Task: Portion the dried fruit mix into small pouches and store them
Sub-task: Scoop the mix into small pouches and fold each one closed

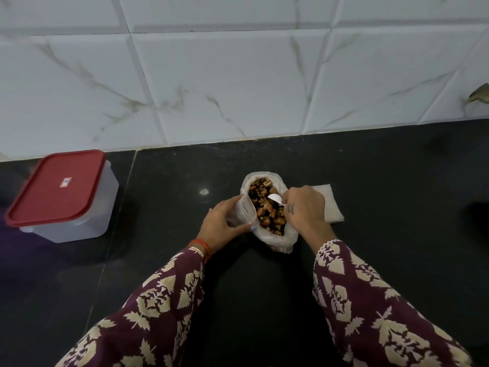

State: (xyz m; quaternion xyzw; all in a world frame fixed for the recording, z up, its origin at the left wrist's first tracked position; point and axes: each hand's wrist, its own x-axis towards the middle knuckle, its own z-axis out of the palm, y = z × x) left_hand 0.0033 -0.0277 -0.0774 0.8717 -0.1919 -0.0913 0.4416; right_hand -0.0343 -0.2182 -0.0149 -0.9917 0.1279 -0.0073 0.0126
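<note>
The bag (267, 207) of fruit mix (267, 210) stands open mid-bench, near the back edge, its long axis running front to back. The left hand (223, 223) curls round the bag's left side, holding its mouth open. The right hand (304, 207) pinches a white spoon (275, 199), whose bowl lies over the mix. Flat pouches (332, 207) lie partly under the right hand, so the right is nearer for filling. The lidded box (63, 197) sits toward the left edge.

Left of the left hand (221, 223), a clear box (79, 215) has a red lid (57, 186); maroon sleeves (164, 300) carry cream leaf prints; the counter (370, 181) is black.
</note>
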